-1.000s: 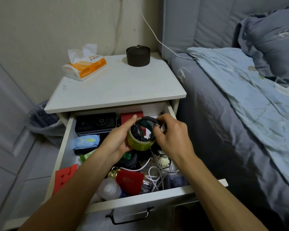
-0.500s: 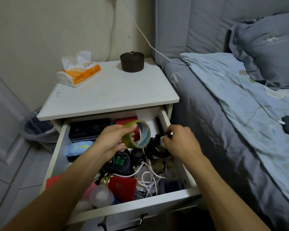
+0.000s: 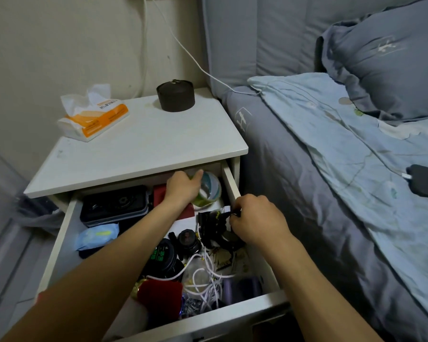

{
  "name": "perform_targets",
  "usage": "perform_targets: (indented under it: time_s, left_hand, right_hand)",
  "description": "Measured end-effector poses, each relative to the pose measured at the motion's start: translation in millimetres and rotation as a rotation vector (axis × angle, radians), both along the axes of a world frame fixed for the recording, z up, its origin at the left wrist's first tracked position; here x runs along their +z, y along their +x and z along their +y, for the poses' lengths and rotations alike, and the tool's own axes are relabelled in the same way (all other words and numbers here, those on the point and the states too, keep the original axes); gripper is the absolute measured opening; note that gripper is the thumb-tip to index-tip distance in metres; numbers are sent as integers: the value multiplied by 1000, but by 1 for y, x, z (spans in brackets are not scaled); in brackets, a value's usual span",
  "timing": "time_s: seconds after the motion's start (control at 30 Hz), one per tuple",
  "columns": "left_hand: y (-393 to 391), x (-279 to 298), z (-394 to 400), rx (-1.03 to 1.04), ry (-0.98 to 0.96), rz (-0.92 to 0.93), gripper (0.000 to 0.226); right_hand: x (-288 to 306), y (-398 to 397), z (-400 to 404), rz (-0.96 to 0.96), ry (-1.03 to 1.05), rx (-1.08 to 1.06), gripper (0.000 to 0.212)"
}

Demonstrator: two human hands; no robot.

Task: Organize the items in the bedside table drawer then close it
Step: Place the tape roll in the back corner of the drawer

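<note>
The white bedside table's drawer stands pulled out and full of clutter. My left hand grips a greenish roll of tape at the drawer's back right corner. My right hand pinches a small black item by the right wall. A black case lies at the back left, a red box beside it. A blue packet, round black tins, tangled white cables and a red pouch fill the middle and front.
On the tabletop sit a tissue pack and a dark round tin. A bed with blue bedding stands close on the right. A white cable runs from the wall to the bed. A dark device lies on the blanket.
My left hand has carried the tape roll from the middle of the drawer to its back right corner. My right hand has dropped to the black item by the right wall.
</note>
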State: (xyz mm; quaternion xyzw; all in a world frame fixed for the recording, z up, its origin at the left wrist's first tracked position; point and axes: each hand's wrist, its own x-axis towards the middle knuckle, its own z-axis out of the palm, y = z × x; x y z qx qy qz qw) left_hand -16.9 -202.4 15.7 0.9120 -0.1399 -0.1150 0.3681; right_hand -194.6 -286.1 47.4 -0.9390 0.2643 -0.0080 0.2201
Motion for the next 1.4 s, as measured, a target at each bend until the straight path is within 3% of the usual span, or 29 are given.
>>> perform_targets:
  time_s: [0.13, 0.27, 0.5, 0.7, 0.93, 1.03, 1.2, 1.4]
  left_hand:
    - [0, -10, -10, -40, 34, -91, 40]
    - [0, -11, -14, -168, 368, -416, 33]
    - [13, -26, -16, -174, 557, -481, 32]
    - [16, -35, -12, -186, 476, -488, 35]
    - [29, -28, 14, -433, 390, -450, 32]
    - [27, -27, 27, -539, 407, -464, 40]
    - [28, -16, 37, -714, 512, -542, 34]
    - [30, -11, 31, -828, 760, -683, 45]
  right_hand:
    - [-1, 1, 2, 0, 6, 23, 22]
    - [0, 0, 5, 2, -1, 43, 25]
    - [2, 4, 18, 20, -101, 178, 27]
    - [-11, 21, 20, 139, -135, 342, 44]
    - [-35, 47, 21, 370, -226, 418, 74]
    - [-35, 52, 27, 412, -294, 411, 66]
    - [-24, 49, 34, 497, -220, 467, 42]
    - [-22, 41, 41, 518, -202, 495, 43]
